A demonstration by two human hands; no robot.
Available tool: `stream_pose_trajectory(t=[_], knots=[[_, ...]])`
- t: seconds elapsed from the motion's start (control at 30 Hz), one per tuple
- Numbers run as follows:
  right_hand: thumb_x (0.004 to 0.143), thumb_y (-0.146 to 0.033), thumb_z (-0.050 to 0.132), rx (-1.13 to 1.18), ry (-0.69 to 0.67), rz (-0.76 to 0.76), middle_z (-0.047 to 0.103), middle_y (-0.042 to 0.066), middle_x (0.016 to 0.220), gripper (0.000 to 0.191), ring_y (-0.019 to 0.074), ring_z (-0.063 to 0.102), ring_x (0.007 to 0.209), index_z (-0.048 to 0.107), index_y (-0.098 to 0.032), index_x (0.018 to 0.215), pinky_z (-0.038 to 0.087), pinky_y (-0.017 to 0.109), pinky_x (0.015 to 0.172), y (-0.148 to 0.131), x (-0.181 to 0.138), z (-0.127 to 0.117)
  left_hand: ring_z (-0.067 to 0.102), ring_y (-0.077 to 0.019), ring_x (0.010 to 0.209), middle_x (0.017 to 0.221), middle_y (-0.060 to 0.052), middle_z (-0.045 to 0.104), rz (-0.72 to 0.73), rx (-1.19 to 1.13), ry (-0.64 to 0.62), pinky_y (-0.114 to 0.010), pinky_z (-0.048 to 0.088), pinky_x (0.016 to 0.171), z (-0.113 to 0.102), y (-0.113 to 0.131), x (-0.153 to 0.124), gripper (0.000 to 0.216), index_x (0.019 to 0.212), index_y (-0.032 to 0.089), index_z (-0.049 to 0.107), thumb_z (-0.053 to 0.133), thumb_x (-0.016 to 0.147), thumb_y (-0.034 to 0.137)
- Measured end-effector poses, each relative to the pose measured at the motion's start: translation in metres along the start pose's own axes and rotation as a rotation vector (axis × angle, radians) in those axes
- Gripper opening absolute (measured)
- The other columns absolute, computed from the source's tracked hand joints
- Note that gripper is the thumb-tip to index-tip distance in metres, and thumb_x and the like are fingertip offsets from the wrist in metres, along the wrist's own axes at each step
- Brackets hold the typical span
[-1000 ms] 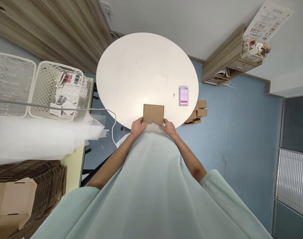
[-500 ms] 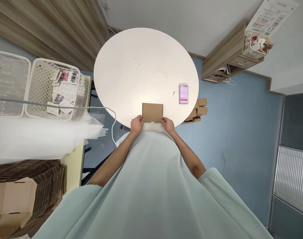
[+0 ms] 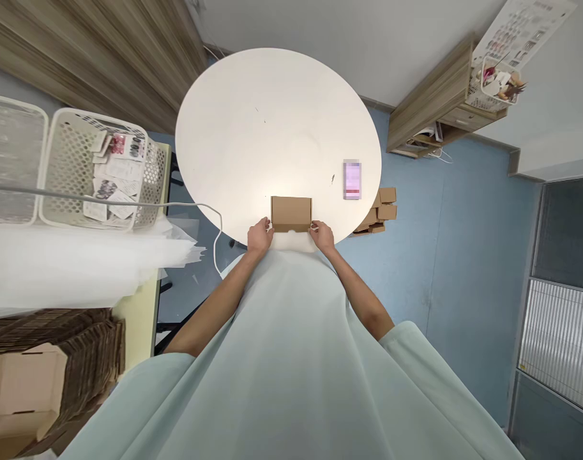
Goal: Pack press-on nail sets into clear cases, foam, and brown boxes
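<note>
Box (image 3: 291, 212): near the near edge of your tabletop (image 3: 276, 128), squarely between your two hands, slightly farther from you than they are.
Left hand (image 3: 259, 236): your grip is loosely curled, partly open, at the box's near left corner.
Right hand (image 3: 322, 236): likewise curled, at the near right corner.
Hold: you cannot tell whether either grip clasps the box or just sits beside it.
Phone (image 3: 352, 180): right of the box, farther off.

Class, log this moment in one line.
left hand: at near left corner of cardboard box; right hand: at near right corner; surface: white table
</note>
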State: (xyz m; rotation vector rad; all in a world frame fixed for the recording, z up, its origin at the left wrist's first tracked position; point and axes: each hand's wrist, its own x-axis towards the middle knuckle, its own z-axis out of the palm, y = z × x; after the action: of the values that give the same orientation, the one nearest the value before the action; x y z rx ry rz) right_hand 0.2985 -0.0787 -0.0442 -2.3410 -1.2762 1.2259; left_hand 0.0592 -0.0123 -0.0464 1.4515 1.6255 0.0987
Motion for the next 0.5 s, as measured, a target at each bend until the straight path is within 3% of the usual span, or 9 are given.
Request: stream_pose_trajectory(t=[0.2,0.4,0.5], knots=[[0.096,-0.021,0.065,0.14,0.057,-0.05,0.073,0.014,0.138,0.038,0.0214,0.077,0.101,0.073,-0.017,0.133,0.058,0.038,0.107,0.005,0.001,0.007,0.075,-0.0279,0.127,0.141,-0.015,0.077,-0.011,-0.047,-0.031,-0.037,0.054,0.111,-0.002,0.006,-0.003,0.051,0.144,0.016,0.066,0.066,0.093,0.018],[0.099,-0.029,0.065,0.258,0.113,-0.121,0.071,0.015,0.146,0.032,0.026,0.07,0.132,0.079,-0.017,0.124,0.063,0.037,0.104,0.005,-0.005,-0.004,0.076,-0.0294,0.128,0.138,-0.013,0.079,0.02,-0.065,0.035,-0.041,0.054,0.115,-0.015,0.022,-0.01,0.049,0.145,0.016,0.068,0.07,0.098,0.032],[0.101,-0.036,0.064,0.318,0.128,-0.135,0.072,0.012,0.148,0.031,0.0263,0.069,0.136,0.081,-0.019,0.122,0.064,0.037,0.102,0.001,-0.012,-0.018,0.076,-0.0298,0.127,0.135,-0.013,0.08,0.052,-0.082,0.06,-0.041,0.055,0.114,-0.023,0.031,-0.018,0.048,0.144,0.015,0.069,0.069,0.1,0.035]])
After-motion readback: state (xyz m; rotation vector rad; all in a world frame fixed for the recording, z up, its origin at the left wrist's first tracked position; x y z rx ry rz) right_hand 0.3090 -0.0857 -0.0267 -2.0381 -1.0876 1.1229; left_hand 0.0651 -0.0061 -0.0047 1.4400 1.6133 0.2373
